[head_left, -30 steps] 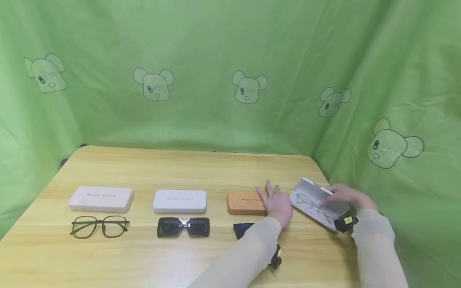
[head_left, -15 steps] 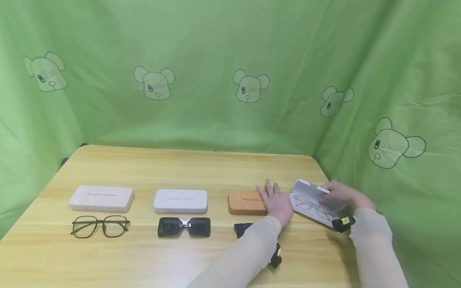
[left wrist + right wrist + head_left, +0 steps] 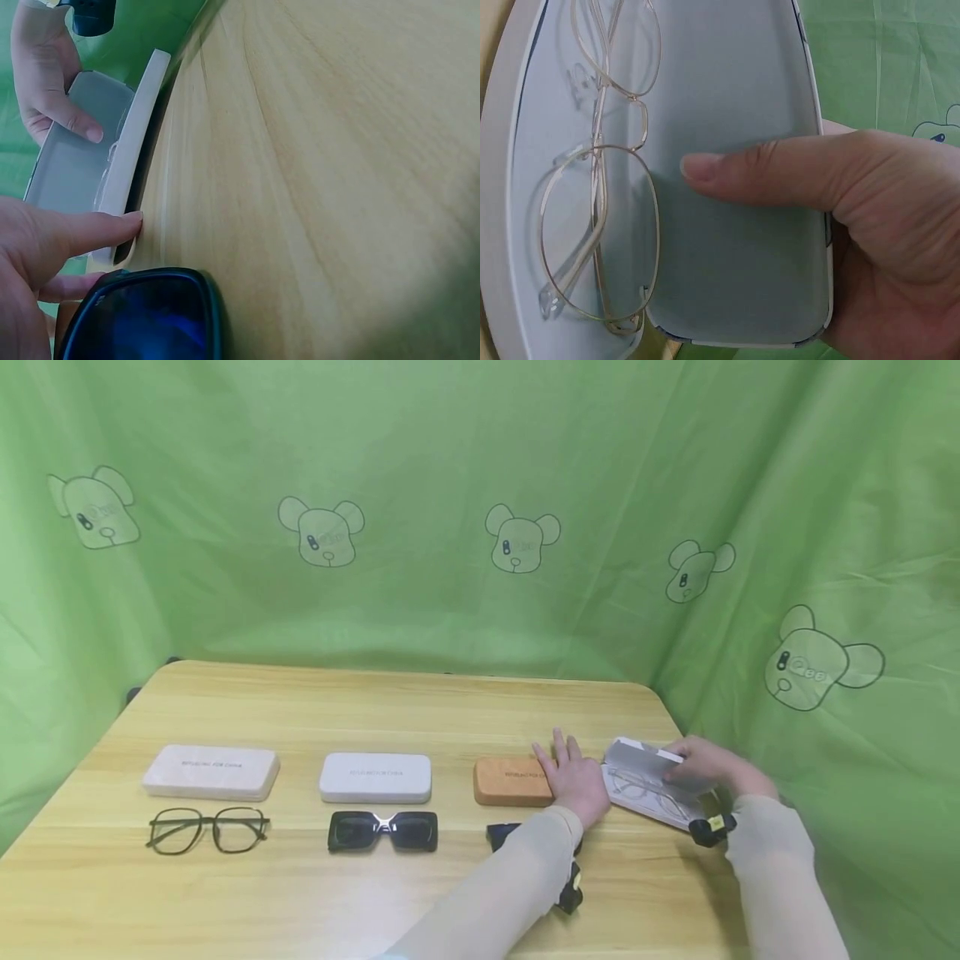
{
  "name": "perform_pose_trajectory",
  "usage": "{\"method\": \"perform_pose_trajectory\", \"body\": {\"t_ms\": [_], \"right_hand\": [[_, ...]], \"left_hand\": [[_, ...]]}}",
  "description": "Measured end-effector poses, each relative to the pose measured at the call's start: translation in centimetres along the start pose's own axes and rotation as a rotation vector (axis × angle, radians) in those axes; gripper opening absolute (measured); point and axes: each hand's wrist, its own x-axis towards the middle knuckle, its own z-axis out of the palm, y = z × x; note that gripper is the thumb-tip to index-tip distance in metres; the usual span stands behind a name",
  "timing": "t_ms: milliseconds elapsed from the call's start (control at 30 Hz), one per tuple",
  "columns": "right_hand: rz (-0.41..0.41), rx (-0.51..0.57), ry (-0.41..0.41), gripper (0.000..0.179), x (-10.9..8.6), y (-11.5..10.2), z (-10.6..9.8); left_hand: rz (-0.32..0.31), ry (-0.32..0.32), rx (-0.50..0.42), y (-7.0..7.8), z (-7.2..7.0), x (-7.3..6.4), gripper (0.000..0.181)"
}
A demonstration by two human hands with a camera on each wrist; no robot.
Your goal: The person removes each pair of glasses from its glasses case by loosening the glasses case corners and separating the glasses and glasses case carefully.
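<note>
At the right of the table an eyeglass case (image 3: 637, 758) stands with its lid partly raised. Inside lie wire-framed eyeglasses (image 3: 598, 187), temples folded. My right hand (image 3: 723, 766) grips the lid's edge, thumb on its grey inner face and fingers behind it. Fingers spread, my left hand (image 3: 579, 785) is between this case and an orange eyeglass case (image 3: 510, 782), hiding the latter's right end. In the left wrist view the left thumb (image 3: 105, 231) reaches the open case's outer wall. Dark sunglasses (image 3: 142, 322) lie under the left wrist, mostly covered by the forearm in the head view.
Further left lie a white eyeglass case (image 3: 375, 778) with black sunglasses (image 3: 382, 832) before it, and a pale pink case (image 3: 212, 772) with black-framed eyeglasses (image 3: 207, 831) before it. A green curtain (image 3: 420, 610) hangs behind and beside the wooden table (image 3: 300, 910).
The lid under my right hand has tilted further up and inward over the eyeglasses. The right hand has shifted slightly left with it. My left hand has barely moved.
</note>
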Motion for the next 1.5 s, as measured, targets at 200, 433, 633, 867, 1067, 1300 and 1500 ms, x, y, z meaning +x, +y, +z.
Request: {"method": "perform_pose_trajectory", "body": {"t_ms": [200, 433, 633, 867, 1067, 1300, 1500], "right_hand": [[-0.072, -0.031, 0.033, 0.006, 0.1, 0.0, 0.1], [-0.118, -0.015, 0.083, 0.025, 0.0, -0.3, 0.0], [-0.146, -0.063, 0.151, 0.036, -0.2, -0.9, 0.2], [-0.155, -0.096, 0.212, 0.038, -0.4, -1.4, 0.5], [-0.138, -0.126, 0.274, 0.057, -1.2, -2.2, 0.8], [-0.129, -0.153, 0.371, 0.064, -2.8, -3.4, 1.6], [-0.089, -0.196, 0.419, 0.067, -4.0, -3.8, 2.8]], "left_hand": [[0.024, -0.002, -0.002, -0.1, -0.1, -0.1, 0.037], [0.024, -0.023, 0.012, 0.1, -0.1, -0.2, 0.053], [0.029, -0.052, 0.025, 0.3, -0.2, -0.3, 0.071], [0.039, -0.071, 0.031, 0.3, -0.1, -0.2, 0.084], [0.045, -0.066, 0.031, 0.2, -0.2, -0.1, 0.084], [0.038, -0.091, 0.041, 0.2, -0.2, 0.1, 0.086], [0.038, -0.088, 0.042, 0.3, -0.2, 0.0, 0.084]]}}
